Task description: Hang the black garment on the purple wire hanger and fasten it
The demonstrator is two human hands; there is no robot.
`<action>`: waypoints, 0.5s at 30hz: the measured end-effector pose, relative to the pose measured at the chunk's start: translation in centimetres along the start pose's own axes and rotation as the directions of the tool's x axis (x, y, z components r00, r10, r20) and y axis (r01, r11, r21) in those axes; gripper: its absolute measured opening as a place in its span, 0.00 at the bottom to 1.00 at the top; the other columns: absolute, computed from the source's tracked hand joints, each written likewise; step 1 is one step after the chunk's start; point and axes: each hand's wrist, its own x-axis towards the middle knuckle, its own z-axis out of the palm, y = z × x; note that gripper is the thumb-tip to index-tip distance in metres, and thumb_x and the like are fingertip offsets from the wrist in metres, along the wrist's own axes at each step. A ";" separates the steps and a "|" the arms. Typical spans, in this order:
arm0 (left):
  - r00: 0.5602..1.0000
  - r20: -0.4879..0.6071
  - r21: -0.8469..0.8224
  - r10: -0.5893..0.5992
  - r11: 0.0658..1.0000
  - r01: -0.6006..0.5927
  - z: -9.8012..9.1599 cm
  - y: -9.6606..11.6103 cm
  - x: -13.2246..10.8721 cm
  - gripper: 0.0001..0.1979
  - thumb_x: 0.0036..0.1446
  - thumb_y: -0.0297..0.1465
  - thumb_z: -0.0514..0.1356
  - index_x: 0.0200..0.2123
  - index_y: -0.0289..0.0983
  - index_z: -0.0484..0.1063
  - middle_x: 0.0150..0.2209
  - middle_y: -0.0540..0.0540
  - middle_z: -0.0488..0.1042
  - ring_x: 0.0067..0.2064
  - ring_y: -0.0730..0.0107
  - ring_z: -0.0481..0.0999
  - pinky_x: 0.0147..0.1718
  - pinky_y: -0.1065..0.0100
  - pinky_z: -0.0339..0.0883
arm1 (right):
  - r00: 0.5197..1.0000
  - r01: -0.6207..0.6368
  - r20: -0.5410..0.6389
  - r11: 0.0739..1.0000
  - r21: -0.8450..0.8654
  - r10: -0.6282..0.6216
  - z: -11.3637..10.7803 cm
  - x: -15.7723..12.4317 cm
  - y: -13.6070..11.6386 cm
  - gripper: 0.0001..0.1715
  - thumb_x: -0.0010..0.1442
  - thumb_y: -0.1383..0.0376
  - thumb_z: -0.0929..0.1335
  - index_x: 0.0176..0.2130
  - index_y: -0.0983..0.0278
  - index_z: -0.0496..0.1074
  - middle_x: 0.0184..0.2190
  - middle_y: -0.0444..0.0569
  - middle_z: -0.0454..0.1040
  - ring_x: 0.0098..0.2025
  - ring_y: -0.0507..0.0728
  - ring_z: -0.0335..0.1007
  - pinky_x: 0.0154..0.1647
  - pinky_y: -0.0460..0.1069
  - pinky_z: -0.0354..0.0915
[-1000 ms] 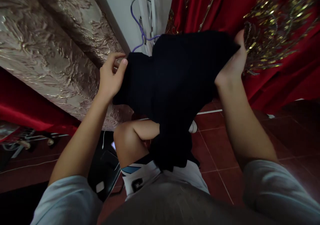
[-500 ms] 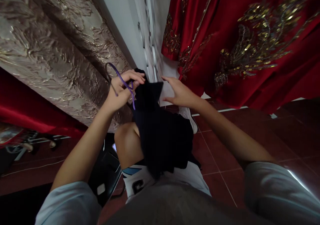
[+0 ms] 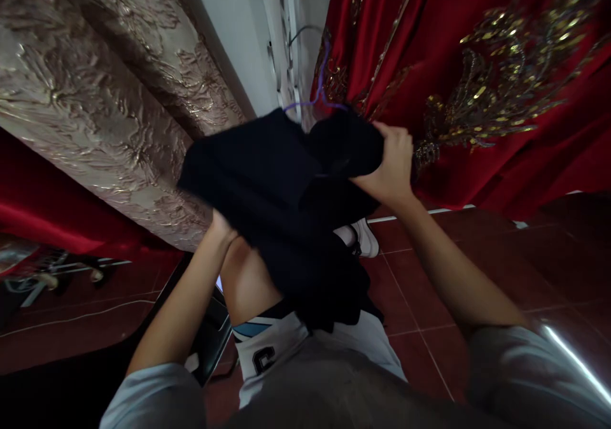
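Note:
A dark navy top [image 3: 258,161] spreads in front of me and drapes down over my lap. At its neck shows a purple hanger [image 3: 317,101], hook pointing up and away from me. My right hand [image 3: 394,161] grips the top at its right shoulder, thumb on the near side and fingers over the far side. Under the left part of the cloth is my left hand [image 3: 222,228], touching its lower edge. Its fingers are hidden by the cloth.
Red gowns with gold sequins [image 3: 501,91] hang at the right, close to my right hand. A champagne textured fabric [image 3: 119,98] hangs at the left. White metal rails [image 3: 289,41] stand between them. A dark case-like object [image 3: 214,327] lies by my left leg on the red tiled floor [image 3: 420,289].
The hanger has gone from my left hand to the top's neck, and the cloth has been spread wide. My right hand has closed on the right shoulder; my left has moved down under the cloth.

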 end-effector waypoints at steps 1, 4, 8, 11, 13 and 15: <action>0.999 0.022 -0.027 -0.032 0.999 0.032 -0.3 -0.3 -0.6 0.35 0.58 0.64 0.57 0.49 0.39 0.77 0.49 0.36 0.80 0.59 0.45 0.77 0.58 0.46 0.73 | 0.999 -0.032 -0.019 0.998 -0.050 0.032 -0.7 0.9 0.0 0.55 0.49 0.49 0.77 0.66 0.68 0.58 0.59 0.66 0.62 0.62 0.75 0.58 0.63 0.70 0.56; 0.986 0.137 -0.124 -0.090 0.986 0.108 -0.2 -1.3 -1.6 0.42 0.56 0.67 0.54 0.52 0.37 0.77 0.55 0.34 0.77 0.65 0.43 0.70 0.63 0.46 0.67 | 0.998 -0.064 -0.014 0.985 -0.162 0.062 -2.3 3.9 -1.5 0.53 0.53 0.51 0.76 0.68 0.69 0.57 0.60 0.67 0.61 0.62 0.72 0.57 0.63 0.66 0.55; 1.000 -0.019 -0.151 0.025 0.988 -0.027 0.9 -2.5 -1.3 0.27 0.56 0.49 0.70 0.52 0.38 0.77 0.59 0.38 0.75 0.67 0.49 0.68 0.68 0.50 0.60 | 0.994 0.041 0.103 0.976 -0.214 -0.019 -3.8 6.2 -3.5 0.51 0.53 0.55 0.77 0.67 0.67 0.60 0.60 0.64 0.62 0.61 0.71 0.58 0.62 0.66 0.56; 0.967 -0.253 -0.091 0.044 0.994 -0.069 1.2 -2.9 -1.9 0.21 0.51 0.34 0.74 0.48 0.36 0.78 0.53 0.40 0.79 0.61 0.52 0.75 0.66 0.54 0.64 | 0.985 0.139 0.121 0.981 -0.136 -0.123 -5.1 5.8 -3.2 0.44 0.56 0.55 0.74 0.67 0.61 0.61 0.60 0.61 0.63 0.62 0.72 0.57 0.64 0.67 0.55; 0.937 -0.350 -0.117 -0.011 0.993 -0.032 1.4 -2.9 -3.0 0.18 0.49 0.28 0.72 0.45 0.36 0.78 0.49 0.42 0.80 0.56 0.55 0.78 0.63 0.57 0.67 | 0.972 0.214 0.105 0.976 -0.045 -0.208 -5.8 5.0 -2.5 0.39 0.59 0.55 0.73 0.66 0.55 0.62 0.61 0.59 0.63 0.64 0.71 0.56 0.65 0.68 0.54; 0.912 -0.396 -0.194 -0.109 0.980 0.033 1.8 -3.0 -4.6 0.15 0.48 0.26 0.68 0.42 0.37 0.78 0.47 0.44 0.81 0.52 0.59 0.79 0.60 0.60 0.70 | 0.945 0.311 0.088 0.949 0.046 -0.314 -5.6 3.7 -2.2 0.38 0.58 0.54 0.72 0.65 0.53 0.63 0.63 0.56 0.63 0.66 0.71 0.55 0.67 0.68 0.52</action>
